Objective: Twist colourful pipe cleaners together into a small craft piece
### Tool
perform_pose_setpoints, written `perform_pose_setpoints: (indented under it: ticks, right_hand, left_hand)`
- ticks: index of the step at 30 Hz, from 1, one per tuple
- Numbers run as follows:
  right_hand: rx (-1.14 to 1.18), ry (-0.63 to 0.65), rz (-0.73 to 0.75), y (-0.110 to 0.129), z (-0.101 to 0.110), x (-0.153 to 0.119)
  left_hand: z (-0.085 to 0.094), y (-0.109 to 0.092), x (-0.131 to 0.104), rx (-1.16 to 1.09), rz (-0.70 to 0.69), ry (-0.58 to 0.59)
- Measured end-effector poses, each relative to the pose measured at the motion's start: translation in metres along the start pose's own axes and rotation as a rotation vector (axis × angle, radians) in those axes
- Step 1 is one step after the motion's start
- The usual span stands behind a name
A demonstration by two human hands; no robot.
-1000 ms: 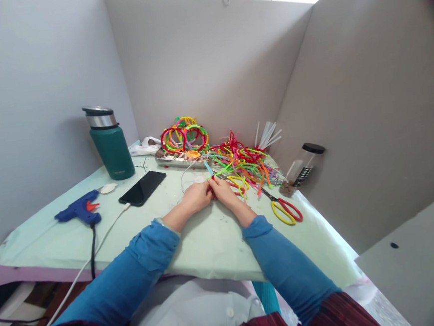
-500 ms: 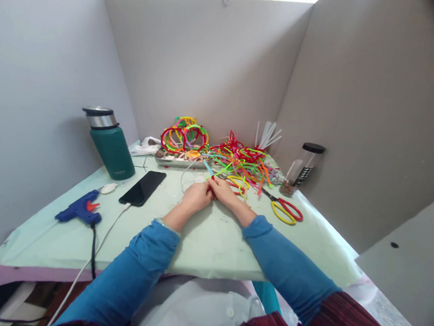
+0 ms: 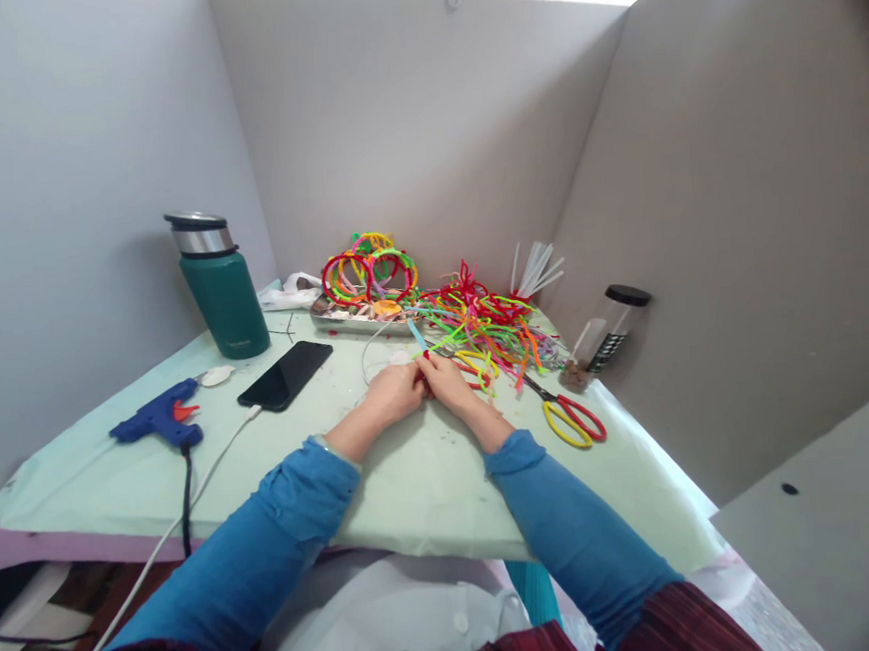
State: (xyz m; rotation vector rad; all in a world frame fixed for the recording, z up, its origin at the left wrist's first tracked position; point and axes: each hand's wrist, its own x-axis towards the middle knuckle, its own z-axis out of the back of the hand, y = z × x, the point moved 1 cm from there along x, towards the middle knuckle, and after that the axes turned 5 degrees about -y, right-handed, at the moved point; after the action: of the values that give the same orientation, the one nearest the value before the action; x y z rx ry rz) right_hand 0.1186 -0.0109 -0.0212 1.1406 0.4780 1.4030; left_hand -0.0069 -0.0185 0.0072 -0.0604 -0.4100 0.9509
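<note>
My left hand (image 3: pixel 396 393) and my right hand (image 3: pixel 448 381) meet over the middle of the table, closed with fingertips together. A bit of red pipe cleaner (image 3: pixel 426 354) shows at the pinched fingers; the rest of it is covered by them. Just beyond the fingertips is a light blue strip (image 3: pixel 415 336). A tangled pile of coloured pipe cleaners (image 3: pixel 483 312) spreads behind and to the right of my hands. Partly under that pile, close to my right hand, lie yellow and red scissor handles (image 3: pixel 481 366).
Another pair of scissors (image 3: pixel 576 423) lies right. A metal tray (image 3: pixel 359 324) holds pipe-cleaner rings (image 3: pixel 347 278). Leftward are a green bottle (image 3: pixel 225 304), a phone (image 3: pixel 286 375) and a blue glue gun (image 3: pixel 162 415) with its cord. Glue sticks (image 3: pixel 539 269) and a clear jar (image 3: pixel 604 340) stand near the right partition.
</note>
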Motion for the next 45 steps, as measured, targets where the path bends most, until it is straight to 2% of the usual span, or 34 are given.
perform_pose_setpoints:
  ticks: [45]
  right_hand:
    - [-0.009,-0.003,-0.003,-0.002,-0.0007,0.0003]
  left_hand:
    - [0.003,-0.002,-0.0009,0.002,0.006,0.018]
